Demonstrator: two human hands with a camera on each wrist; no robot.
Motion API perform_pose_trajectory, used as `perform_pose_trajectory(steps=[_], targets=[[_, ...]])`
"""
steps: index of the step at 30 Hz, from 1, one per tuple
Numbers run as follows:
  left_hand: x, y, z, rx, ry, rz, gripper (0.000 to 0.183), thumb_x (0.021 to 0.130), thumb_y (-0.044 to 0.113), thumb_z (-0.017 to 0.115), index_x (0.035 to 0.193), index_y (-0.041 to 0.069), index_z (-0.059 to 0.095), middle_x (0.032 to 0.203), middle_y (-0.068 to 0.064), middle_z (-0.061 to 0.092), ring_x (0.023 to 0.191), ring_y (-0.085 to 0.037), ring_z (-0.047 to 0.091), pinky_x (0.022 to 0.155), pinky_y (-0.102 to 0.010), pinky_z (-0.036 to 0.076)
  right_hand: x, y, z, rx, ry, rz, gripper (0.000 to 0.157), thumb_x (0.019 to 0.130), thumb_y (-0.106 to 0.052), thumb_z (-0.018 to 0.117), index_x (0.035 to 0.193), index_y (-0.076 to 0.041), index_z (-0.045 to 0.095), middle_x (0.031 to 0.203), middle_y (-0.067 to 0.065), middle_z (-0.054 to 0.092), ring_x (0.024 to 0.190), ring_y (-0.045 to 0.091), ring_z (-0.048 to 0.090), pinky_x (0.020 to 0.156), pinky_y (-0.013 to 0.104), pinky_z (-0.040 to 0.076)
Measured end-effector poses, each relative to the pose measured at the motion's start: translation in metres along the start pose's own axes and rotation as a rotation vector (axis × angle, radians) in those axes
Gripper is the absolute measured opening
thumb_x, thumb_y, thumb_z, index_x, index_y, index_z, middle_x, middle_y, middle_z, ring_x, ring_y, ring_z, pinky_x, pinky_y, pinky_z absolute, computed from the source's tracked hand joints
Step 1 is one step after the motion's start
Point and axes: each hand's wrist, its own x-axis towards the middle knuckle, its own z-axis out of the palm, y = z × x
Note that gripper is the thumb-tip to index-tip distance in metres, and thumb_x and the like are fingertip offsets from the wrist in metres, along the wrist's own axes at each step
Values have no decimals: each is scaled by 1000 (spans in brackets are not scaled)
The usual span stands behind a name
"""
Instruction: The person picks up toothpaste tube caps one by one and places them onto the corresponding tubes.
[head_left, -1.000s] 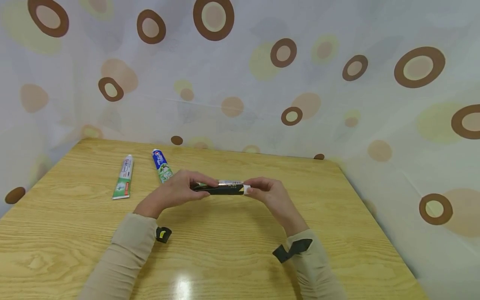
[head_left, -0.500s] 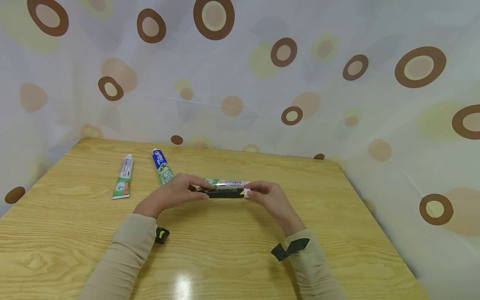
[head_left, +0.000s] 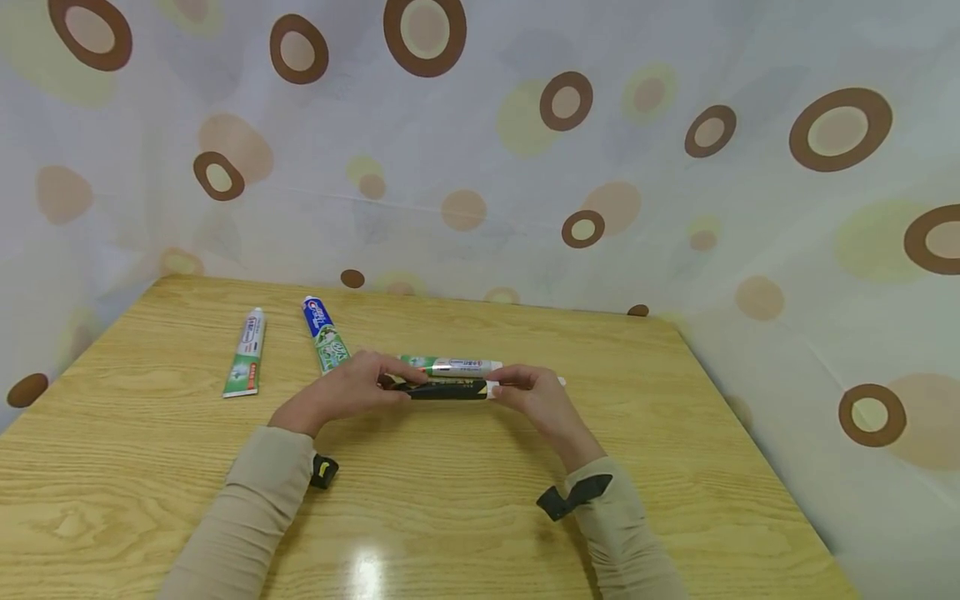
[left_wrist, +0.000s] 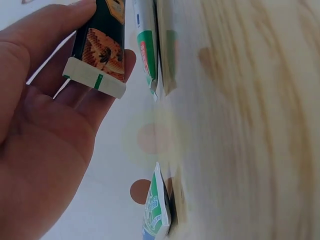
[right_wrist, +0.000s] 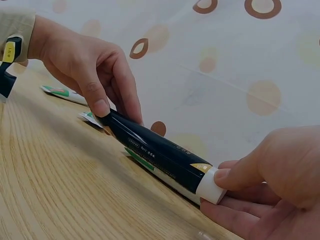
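Note:
A black toothpaste tube with a white cap is held level above the table between my two hands. My left hand pinches its flat end, thumb on the near side; the left wrist view shows the pale crimped edge and a honeycomb picture. My right hand pinches the white cap between thumb and fingers. Just behind the black tube lies a white and green toothpaste tube on the table, partly hidden by it and the hands.
On the left of the wooden table lies another white and green toothpaste tube. A blue and green toothpaste tube lies beyond my left hand. A small white tip shows past my right hand. A patterned sheet hangs behind the table.
Both hands have come slightly lower and nearer with the black toothpaste tube, still gripped at both ends. More of the white and green tube behind it now shows.

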Motion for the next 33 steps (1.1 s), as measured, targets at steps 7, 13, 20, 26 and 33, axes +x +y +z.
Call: perform_pose_trajectory(steps=[7,13,20,26,33], targets=[[0,-3,1,24,-22,-14,28,82,23,65,110,28,65,116,7,60,110,-13,52,80,-30,45,3,3,3,-22,-10,-42,24,83,4,57,106,6,61,110,19,60,89,14,60,80,26,49],[1,-6,2,55,-42,-11,28,81,22,66,109,26,66,115,5,60,103,-14,54,78,-28,46,4,4,5,-112,7,-27,23,81,4,59,103,2,64,109,16,62,95,20,59,80,24,46],[4,-6,5,66,-77,-12,30,79,17,68,108,24,65,111,7,61,104,-13,55,84,-32,46,2,5,6,-145,-27,-36,25,80,5,58,104,3,63,110,18,61,99,24,58,79,21,43],[5,-4,8,117,-93,31,32,77,13,70,108,22,64,107,6,62,101,-14,56,84,-33,45,1,5,6,-170,-40,-47,25,80,4,58,104,1,63,109,15,61,97,22,58,78,22,43],[4,0,11,175,-71,44,34,76,11,71,109,19,63,108,4,62,101,-14,56,86,-33,44,1,4,5,-206,-40,-36,22,82,-1,57,104,-2,63,107,11,62,98,18,57,81,26,44]])
